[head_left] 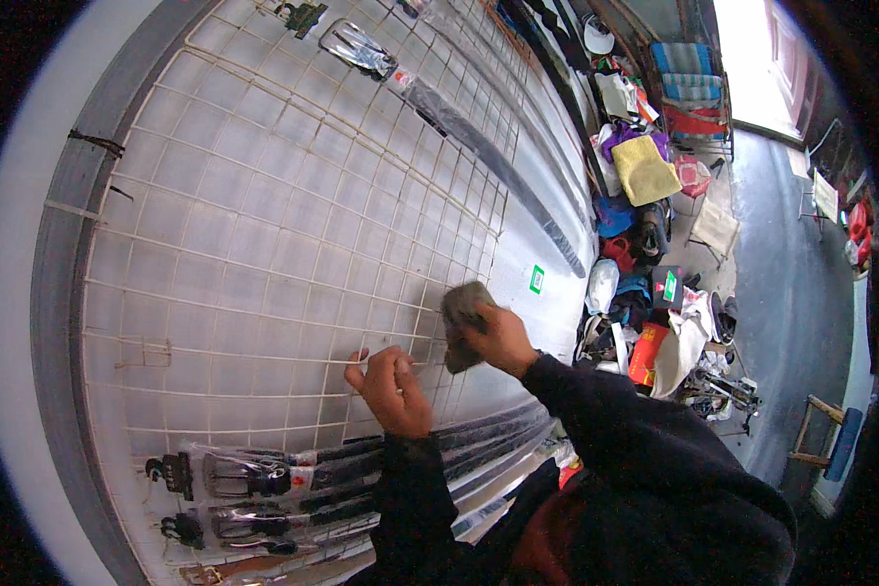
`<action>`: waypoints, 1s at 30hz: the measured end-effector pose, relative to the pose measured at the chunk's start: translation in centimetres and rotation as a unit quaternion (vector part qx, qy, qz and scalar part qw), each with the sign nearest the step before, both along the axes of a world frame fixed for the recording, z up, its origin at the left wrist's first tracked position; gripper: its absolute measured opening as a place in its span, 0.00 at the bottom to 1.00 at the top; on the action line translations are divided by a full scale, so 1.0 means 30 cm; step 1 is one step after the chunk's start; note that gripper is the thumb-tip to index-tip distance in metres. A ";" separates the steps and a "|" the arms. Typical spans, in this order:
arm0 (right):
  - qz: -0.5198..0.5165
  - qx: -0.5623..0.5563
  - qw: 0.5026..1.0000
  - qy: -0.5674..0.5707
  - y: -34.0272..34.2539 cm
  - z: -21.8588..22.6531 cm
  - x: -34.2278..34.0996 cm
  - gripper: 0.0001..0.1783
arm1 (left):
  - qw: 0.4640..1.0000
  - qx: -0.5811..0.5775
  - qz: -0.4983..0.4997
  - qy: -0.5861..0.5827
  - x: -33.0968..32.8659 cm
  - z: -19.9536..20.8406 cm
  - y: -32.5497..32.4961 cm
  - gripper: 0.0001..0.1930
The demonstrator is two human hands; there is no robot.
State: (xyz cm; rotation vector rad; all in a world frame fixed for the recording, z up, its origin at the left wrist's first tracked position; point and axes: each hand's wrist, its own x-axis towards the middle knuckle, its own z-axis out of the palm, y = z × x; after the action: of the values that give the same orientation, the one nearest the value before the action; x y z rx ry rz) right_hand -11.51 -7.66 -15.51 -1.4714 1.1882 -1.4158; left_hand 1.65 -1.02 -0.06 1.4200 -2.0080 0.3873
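A white wire grid panel [264,225] hangs against a pale wall and fills most of the view. My left hand [393,386] grips one of its wires with curled fingers. My right hand [498,337] presses a grey cloth [462,314] against the grid just to the right of the left hand. Both forearms wear dark sleeves. Black belts in clear wrappers [264,479] hang on the grid below my left hand, and more wrapped belts [439,107] hang at the top.
A cluttered pile of bags, clothes and boxes [645,293] lies on the floor along the wall to the right. A yellow cloth [645,168] sits on top farther off. Folding chairs [691,93] and a wooden stool [820,430] stand on the grey floor.
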 end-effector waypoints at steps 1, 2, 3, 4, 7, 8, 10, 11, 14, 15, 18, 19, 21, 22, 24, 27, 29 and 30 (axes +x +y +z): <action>0.005 0.046 0.998 -0.046 0.046 -0.039 -0.032 0.14 | 1.000 0.005 0.004 0.004 0.001 0.000 0.000 0.10; 0.012 0.096 0.991 -0.091 0.094 -0.079 -0.068 0.14 | 1.000 0.018 0.006 0.018 0.003 -0.001 0.001 0.10; 0.034 0.132 0.988 -0.076 0.140 -0.117 -0.108 0.19 | 0.999 0.032 0.010 0.032 0.004 -0.004 0.007 0.10; 0.048 0.198 0.978 -0.049 0.186 -0.151 -0.151 0.25 | 0.998 0.036 0.018 0.037 0.006 -0.005 0.014 0.12; 0.061 0.146 0.987 0.001 0.318 -0.220 -0.289 0.21 | 0.997 0.046 0.037 0.051 -0.001 -0.011 0.026 0.19; 0.062 0.123 0.990 0.033 0.360 -0.234 -0.331 0.20 | 0.996 0.041 0.036 0.074 -0.008 -0.015 0.028 0.20; 0.082 0.134 0.988 0.006 0.439 -0.256 -0.402 0.22 | 0.990 0.041 0.034 0.132 -0.021 -0.021 0.041 0.21; 0.101 0.183 0.973 -0.100 0.476 -0.263 -0.432 0.22 | 0.996 0.011 0.043 0.075 -0.025 -0.020 0.044 0.21; 0.103 0.280 0.925 -0.236 0.567 -0.262 -0.509 0.23 | 0.993 -0.034 0.055 0.094 -0.048 -0.030 0.090 0.15; 0.094 0.324 0.908 -0.247 0.591 -0.254 -0.533 0.23 | 0.994 -0.067 0.041 0.080 -0.052 -0.032 0.108 0.13; 0.112 0.321 0.906 -0.252 0.641 -0.215 -0.600 0.23 | 0.992 -0.014 0.014 0.122 -0.086 -0.069 0.200 0.13; 0.106 0.310 0.930 -0.169 0.653 -0.198 -0.620 0.21 | 0.965 0.080 -0.001 0.249 -0.106 -0.093 0.241 0.14; 0.109 0.264 0.958 -0.026 0.671 -0.161 -0.653 0.18 | 0.889 0.194 -0.030 0.413 -0.160 -0.159 0.301 0.16; 0.106 0.241 0.963 0.061 0.679 -0.142 -0.667 0.17 | 0.838 0.246 -0.045 0.485 -0.186 -0.194 0.326 0.17; 0.124 0.204 0.966 0.097 0.694 -0.102 -0.688 0.16 | 0.713 0.352 -0.046 0.605 -0.232 -0.254 0.374 0.20; 0.158 0.140 0.960 0.182 0.719 -0.041 -0.710 0.19 | 0.642 0.407 -0.066 0.646 -0.293 -0.313 0.442 0.19; 0.121 0.094 0.964 0.218 0.730 -0.006 -0.719 0.12 | 0.605 0.429 -0.052 0.669 -0.324 -0.333 0.467 0.20; 0.107 0.059 0.965 0.234 0.732 0.008 -0.722 0.08 | 0.603 0.436 -0.050 0.666 -0.331 -0.337 0.472 0.21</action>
State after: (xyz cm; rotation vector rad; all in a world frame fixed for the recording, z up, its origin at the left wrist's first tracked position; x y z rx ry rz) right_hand -33.15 14.30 -15.27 -1.8465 1.3176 -0.8599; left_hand -8.28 13.14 -10.16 1.2861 -0.8297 -1.5176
